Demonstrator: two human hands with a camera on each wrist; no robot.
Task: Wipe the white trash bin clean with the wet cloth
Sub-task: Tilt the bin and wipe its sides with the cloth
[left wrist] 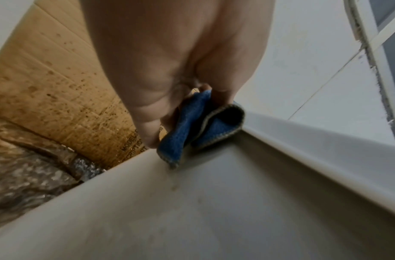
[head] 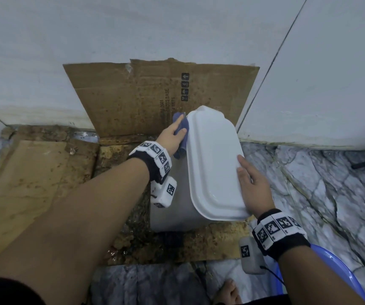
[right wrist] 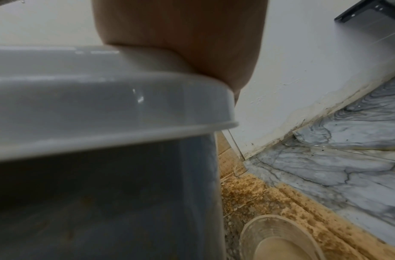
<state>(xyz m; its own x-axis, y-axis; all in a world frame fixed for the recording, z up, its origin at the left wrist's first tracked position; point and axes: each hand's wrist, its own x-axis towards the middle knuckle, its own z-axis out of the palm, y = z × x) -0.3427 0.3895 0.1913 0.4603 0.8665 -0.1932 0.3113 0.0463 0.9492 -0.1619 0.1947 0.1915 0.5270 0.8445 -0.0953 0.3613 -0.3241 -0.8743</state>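
The white trash bin (head: 172, 208) stands on stained cardboard with its glossy white lid (head: 214, 164) closed. My left hand (head: 180, 126) grips a bunched blue cloth (head: 182, 139) and presses it to the bin's left wall, just under the lid's rim near the far corner. In the left wrist view the cloth (left wrist: 192, 126) is folded in the left hand (left wrist: 185, 117) and touches the bin wall (left wrist: 214, 211) below the rim (left wrist: 325, 149). My right hand (head: 243, 170) lies flat on the lid's right edge with straight fingers. The right wrist view shows only its palm (right wrist: 181, 35) on the lid (right wrist: 80, 98).
A stained cardboard sheet (head: 155, 95) leans on the white wall behind the bin, and more cardboard (head: 33, 172) covers the floor at left. Marble floor (head: 320, 183) lies to the right. A clear plastic cup (right wrist: 279, 239) stands by the bin's right side. A blue stool (head: 335, 271) is near me.
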